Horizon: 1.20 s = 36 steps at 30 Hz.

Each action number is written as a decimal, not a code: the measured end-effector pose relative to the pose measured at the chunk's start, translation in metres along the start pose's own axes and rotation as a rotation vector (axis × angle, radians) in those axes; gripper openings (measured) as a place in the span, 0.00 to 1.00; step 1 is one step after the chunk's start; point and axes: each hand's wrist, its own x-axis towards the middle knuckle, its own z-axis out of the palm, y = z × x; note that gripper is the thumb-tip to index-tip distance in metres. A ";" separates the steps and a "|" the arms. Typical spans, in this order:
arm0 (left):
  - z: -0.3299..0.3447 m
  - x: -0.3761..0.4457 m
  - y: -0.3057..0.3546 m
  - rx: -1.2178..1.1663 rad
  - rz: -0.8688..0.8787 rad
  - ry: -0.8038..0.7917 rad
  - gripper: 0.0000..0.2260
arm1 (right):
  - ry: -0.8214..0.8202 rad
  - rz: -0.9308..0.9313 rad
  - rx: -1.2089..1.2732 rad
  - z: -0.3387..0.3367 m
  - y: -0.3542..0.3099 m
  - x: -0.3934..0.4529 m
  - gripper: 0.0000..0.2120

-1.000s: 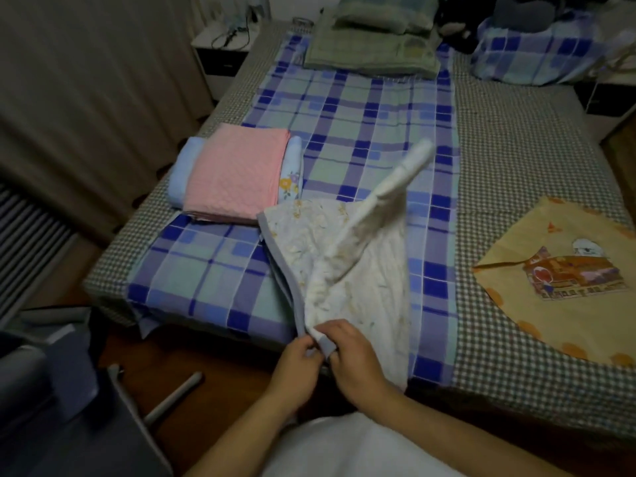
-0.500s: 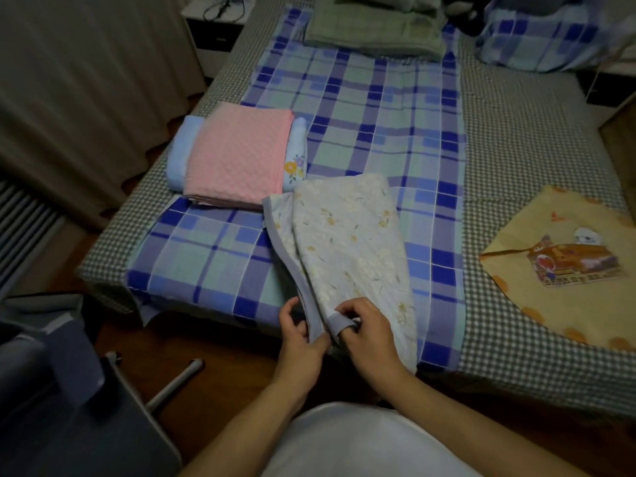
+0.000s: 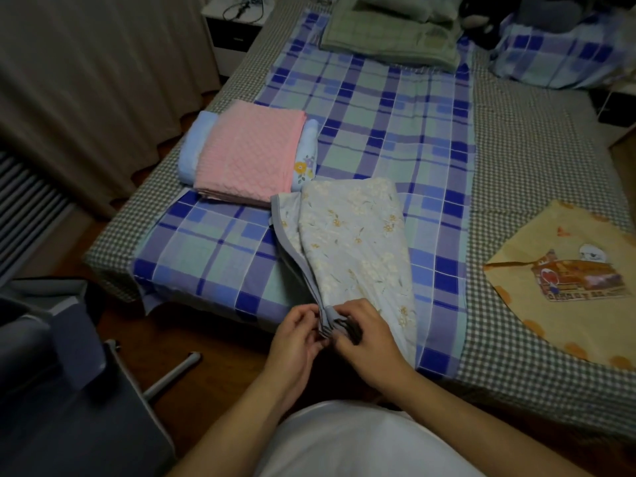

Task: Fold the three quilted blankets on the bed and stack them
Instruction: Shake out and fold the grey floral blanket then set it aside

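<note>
Camera nearer since earlier, both hands pinching floral blanket (image 3: 354,242) corner, no legible writing

You have a blue plaid sheet (image 3: 371,132) spread down the bed, over a grey checked cover (image 3: 537,160). At the head lies a folded green plaid cloth (image 3: 389,39), and a blue plaid bundle (image 3: 557,56) sits in the far right corner. An orange cartoon-print cloth (image 3: 568,284) lies right. Curtains (image 3: 86,80) hang left; a nightstand (image 3: 234,32) carries what may be cables.
</note>
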 end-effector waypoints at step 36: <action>0.023 0.006 0.017 0.155 -0.047 0.087 0.17 | -0.117 0.266 0.415 -0.018 -0.010 0.014 0.22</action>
